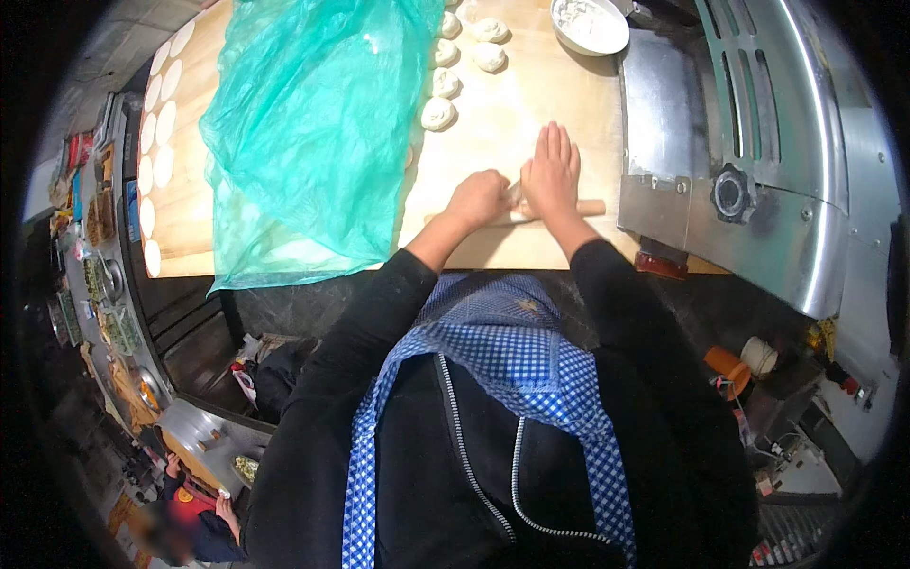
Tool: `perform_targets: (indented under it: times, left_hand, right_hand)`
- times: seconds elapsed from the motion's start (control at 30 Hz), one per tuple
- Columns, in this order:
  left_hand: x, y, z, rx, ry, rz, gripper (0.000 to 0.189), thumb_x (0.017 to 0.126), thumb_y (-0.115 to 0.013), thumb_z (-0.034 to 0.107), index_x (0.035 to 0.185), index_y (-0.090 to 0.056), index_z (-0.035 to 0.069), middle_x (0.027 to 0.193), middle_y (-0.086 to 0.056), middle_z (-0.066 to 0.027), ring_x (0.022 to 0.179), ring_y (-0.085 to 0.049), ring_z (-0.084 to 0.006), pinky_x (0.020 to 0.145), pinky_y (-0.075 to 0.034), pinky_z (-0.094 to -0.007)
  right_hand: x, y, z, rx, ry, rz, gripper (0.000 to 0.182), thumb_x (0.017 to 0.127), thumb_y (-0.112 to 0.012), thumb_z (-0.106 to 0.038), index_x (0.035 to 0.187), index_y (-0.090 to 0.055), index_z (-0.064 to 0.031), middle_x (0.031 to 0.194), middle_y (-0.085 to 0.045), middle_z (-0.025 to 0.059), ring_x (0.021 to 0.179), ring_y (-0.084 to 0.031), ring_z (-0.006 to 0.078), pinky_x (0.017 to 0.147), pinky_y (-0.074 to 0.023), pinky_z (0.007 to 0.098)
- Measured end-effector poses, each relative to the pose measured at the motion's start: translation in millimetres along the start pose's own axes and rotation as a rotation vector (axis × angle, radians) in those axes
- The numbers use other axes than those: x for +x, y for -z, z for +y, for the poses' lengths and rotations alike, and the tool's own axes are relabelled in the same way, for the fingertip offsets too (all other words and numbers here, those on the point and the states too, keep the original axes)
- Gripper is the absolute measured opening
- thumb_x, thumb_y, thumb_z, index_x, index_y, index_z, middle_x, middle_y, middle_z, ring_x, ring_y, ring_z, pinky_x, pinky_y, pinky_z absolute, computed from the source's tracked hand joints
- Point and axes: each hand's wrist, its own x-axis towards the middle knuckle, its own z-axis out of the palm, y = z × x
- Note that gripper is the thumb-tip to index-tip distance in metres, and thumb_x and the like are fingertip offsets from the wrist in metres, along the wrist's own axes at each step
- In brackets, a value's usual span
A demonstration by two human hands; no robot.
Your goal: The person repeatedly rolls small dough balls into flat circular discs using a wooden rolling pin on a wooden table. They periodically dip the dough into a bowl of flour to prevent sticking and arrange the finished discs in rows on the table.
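My left hand (pixel 483 198) is curled, its fingertips at a pale piece of dough (pixel 517 193) between my hands; motion blur softens this spot. My right hand (pixel 553 167) lies with fingers stretched forward, its heel over a wooden rolling pin (pixel 591 207). The pin's right end sticks out past my wrist, and its middle is mostly hidden. Beyond my hands, several dough balls (pixel 437 114) stand in rows on the floured wooden board (pixel 597 128). Left of them a green plastic sheet (pixel 313 142) covers part of the board. Flat dough rounds (pixel 163 166) lie at the far left.
A white bowl of flour (pixel 590 25) stands at the board's back right. A steel machine with a black knob (pixel 733 194) borders the board on the right. At the lower left, another person (pixel 202 512) is at a round metal-rimmed surface (pixel 206 434); shelves with food containers run above.
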Motion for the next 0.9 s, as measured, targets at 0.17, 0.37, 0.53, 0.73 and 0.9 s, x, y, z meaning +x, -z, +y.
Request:
perform_targets:
  times: [0.17,0.37,0.53,0.73,0.9]
  left_hand:
    - [-14.0,-6.5,-59.3,-0.294,0.008,0.349,0.025,0.08,-0.069,0.021,0.094,-0.069,0.0,0.09,-0.067,-0.0233,0.09,-0.064,-0.0391,0.081,-0.05,-0.044]
    - [-24.6,-0.3,-57.9,-0.315,-0.04,-0.091,0.03,0.079,-0.071,0.027,0.093,-0.07,0.001,0.091,-0.068,-0.0248,0.086,-0.066,-0.0387,0.078,-0.052,-0.0434]
    - [7.9,-7.5,-25.4,-0.029,-0.023,0.084,0.027,0.082,-0.069,0.026,0.091,-0.071,0.001,0.087,-0.067,-0.0243,0.083,-0.065,-0.0409,0.078,-0.051,-0.0456]
    - [-25.1,6.0,-66.4,-0.536,0.171,0.116,0.022,0.082,-0.066,0.017,0.096,-0.07,0.0,0.09,-0.068,-0.0241,0.086,-0.066,-0.0386,0.079,-0.051,-0.0434]
    - [0.3,13.5,3.0,0.049,0.097,-0.109,0.024,0.083,-0.061,0.02,0.092,-0.07,-0.001,0.091,-0.068,-0.0249,0.085,-0.066,-0.0405,0.078,-0.051,-0.0452]
  right_hand:
    - [-69.4,19.5,1.8,0.025,0.065,-0.106,0.062,0.082,-0.055,-0.016,0.14,-0.042,0.0035,0.149,-0.039,0.0215,0.139,-0.033,0.0353,0.115,-0.0202,0.051]
    - [-88.3,26.2,-4.7,-0.045,0.013,-0.128,0.064,0.084,-0.057,-0.023,0.14,-0.042,0.0035,0.151,-0.035,0.0176,0.142,-0.028,0.0333,0.114,-0.0209,0.0525]
    - [-2.3,-4.0,-2.6,-0.006,0.059,-0.045,0.061,0.086,-0.055,-0.022,0.139,-0.042,0.0041,0.15,-0.037,0.0173,0.141,-0.03,0.031,0.116,-0.0219,0.0474]
    - [-125.4,28.3,-5.5,-0.008,0.041,-0.16,0.061,0.085,-0.055,-0.025,0.139,-0.045,0.0016,0.151,-0.035,0.0191,0.143,-0.026,0.0328,0.114,-0.02,0.0531]
    - [-15.3,15.0,-11.1,-0.024,-0.014,-0.06,0.063,0.083,-0.056,-0.021,0.14,-0.042,0.0034,0.151,-0.036,0.0179,0.141,-0.03,0.0327,0.114,-0.0225,0.0511]
